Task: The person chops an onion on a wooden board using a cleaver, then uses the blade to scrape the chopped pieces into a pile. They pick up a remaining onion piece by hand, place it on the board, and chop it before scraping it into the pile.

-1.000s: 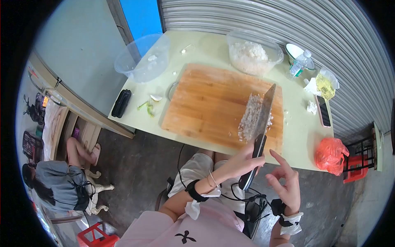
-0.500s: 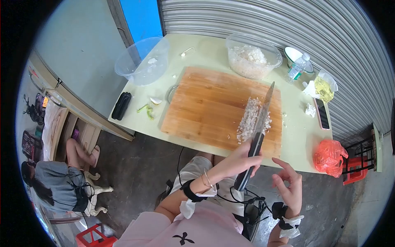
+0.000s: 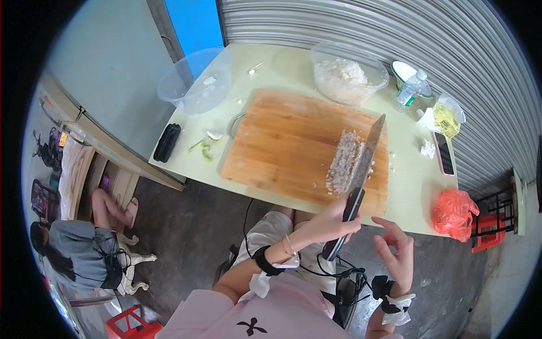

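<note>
My left hand (image 3: 337, 220) is closed round the black handle of a large kitchen knife (image 3: 370, 152). Its long blade slants across the right part of a wooden cutting board (image 3: 276, 141), along the right side of a strip of finely chopped white pieces (image 3: 343, 164). A few bits lie to the right of the blade. My right hand (image 3: 398, 251) is off the table's front edge, right of the knife handle. It holds nothing, with the index finger stretched out and the thumb apart from it.
Behind the board stands a clear tub (image 3: 347, 79) of chopped white pieces; another clear tub (image 3: 197, 85) is at the back left. A bottle (image 3: 407, 93), phone (image 3: 444, 152) and red plastic bag (image 3: 453, 214) line the right. A black case (image 3: 167, 143) lies left. Another person (image 3: 82, 248) sits at far left.
The knife has shifted slightly right, and its blade has turned so more of its flat face shows. My left hand has moved with it. My right hand stays nearly in place.
</note>
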`<state>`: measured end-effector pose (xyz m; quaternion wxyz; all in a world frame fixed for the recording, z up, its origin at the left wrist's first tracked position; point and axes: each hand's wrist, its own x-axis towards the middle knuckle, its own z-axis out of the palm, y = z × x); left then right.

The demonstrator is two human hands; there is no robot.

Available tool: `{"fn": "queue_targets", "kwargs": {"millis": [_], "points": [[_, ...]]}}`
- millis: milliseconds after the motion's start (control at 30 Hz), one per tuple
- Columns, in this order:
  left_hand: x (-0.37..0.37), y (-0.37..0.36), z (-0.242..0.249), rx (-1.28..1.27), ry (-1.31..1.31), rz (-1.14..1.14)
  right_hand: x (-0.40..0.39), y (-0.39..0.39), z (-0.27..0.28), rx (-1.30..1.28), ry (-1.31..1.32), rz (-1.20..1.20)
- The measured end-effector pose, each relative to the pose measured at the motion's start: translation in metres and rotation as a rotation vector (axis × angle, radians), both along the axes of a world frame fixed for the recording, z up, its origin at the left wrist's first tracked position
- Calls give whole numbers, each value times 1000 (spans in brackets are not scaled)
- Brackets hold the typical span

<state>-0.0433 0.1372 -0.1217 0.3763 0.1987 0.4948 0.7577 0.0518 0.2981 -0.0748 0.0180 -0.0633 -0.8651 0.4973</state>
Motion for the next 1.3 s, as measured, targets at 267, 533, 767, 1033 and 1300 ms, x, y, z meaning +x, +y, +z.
{"fn": "queue_targets", "kwargs": {"millis": [267,533,767,1033,1300], "points": [[-5,-3,12,32,-37,7,-2,0,6,-1,29,-23],[-6,-10,20,68,-213,1,-1,2,-3,12,9,16],[-10,5,3,-98,-55,3,-3,-3,-5,12,11,53],[-1,4,9,21,-27,56,1,0,-7,-24,2,-41],[2,-3,17,-35,0,5,0,1,-5,-22,12,-63]]}}
